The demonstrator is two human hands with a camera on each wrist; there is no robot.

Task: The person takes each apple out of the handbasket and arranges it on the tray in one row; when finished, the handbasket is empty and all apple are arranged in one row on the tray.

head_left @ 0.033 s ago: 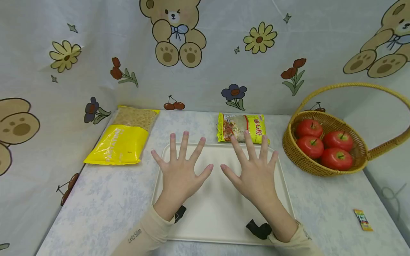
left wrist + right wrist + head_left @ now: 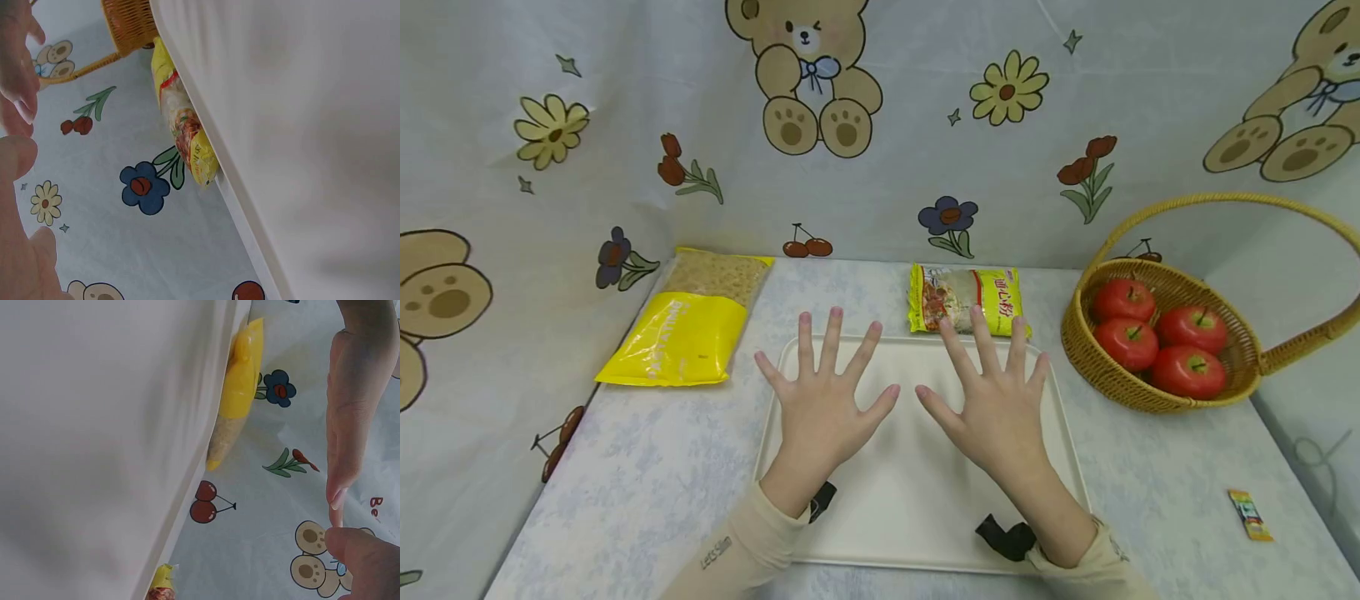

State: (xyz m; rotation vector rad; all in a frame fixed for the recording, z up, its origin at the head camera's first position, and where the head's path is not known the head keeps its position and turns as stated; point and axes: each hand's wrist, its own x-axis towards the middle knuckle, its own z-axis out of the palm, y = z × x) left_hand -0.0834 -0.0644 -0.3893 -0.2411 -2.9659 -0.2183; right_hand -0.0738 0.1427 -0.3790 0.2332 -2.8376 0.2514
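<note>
Both hands hover palm down over a white rectangular tray (image 2: 917,525), fingers straight and spread wide. The left hand (image 2: 820,412) is above the tray's left half and the right hand (image 2: 1000,408) above its right half; neither holds anything. Their thumbs point toward each other with a gap between. Just past the right fingertips, by the tray's far edge, lies a small yellow packet (image 2: 962,300) with a clear window. In the left wrist view the tray (image 2: 300,125) fills the right side, and part of the left hand (image 2: 25,250) shows at the left edge.
A large yellow bag (image 2: 688,333) of pale dry pieces lies at the back left. On the right stands a wicker basket (image 2: 1105,379) with a tall handle, holding several red apples (image 2: 1189,372). A small wrapped snack (image 2: 1251,515) lies near the right edge. Behind hangs a printed cloth (image 2: 895,183).
</note>
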